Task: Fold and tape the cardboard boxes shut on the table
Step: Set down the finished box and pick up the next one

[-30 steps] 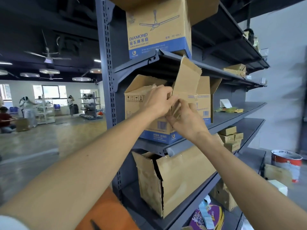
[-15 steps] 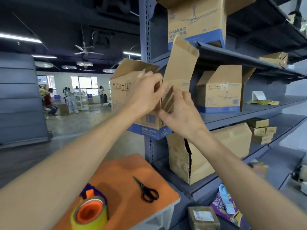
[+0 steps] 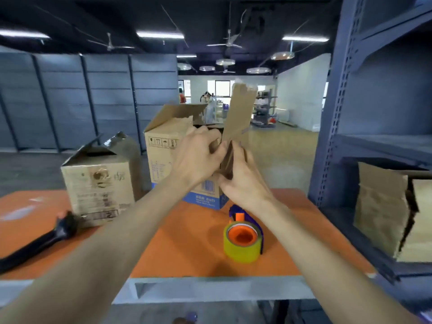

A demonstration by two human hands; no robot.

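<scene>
I hold an open cardboard box [image 3: 163, 157] with a blue base band over the orange table [image 3: 187, 242]. My left hand [image 3: 196, 160] grips its near top edge, and my right hand [image 3: 243, 181] grips the near corner below a raised flap [image 3: 240, 113]. A second, worn cardboard box [image 3: 100, 183] with open flaps stands on the table to the left. A yellow tape roll in a purple and orange dispenser [image 3: 243, 239] lies on the table below my right wrist.
A black tool handle [image 3: 39, 239] lies at the table's left. A grey metal shelf rack [image 3: 339, 113] stands close on the right, with a torn cardboard box [image 3: 383, 209] on a low shelf. People stand far back in the hall.
I have carried the blue-banded box from the shelf rack to the left, over the orange table. My view has swung left, so the rack now sits at the right edge.
</scene>
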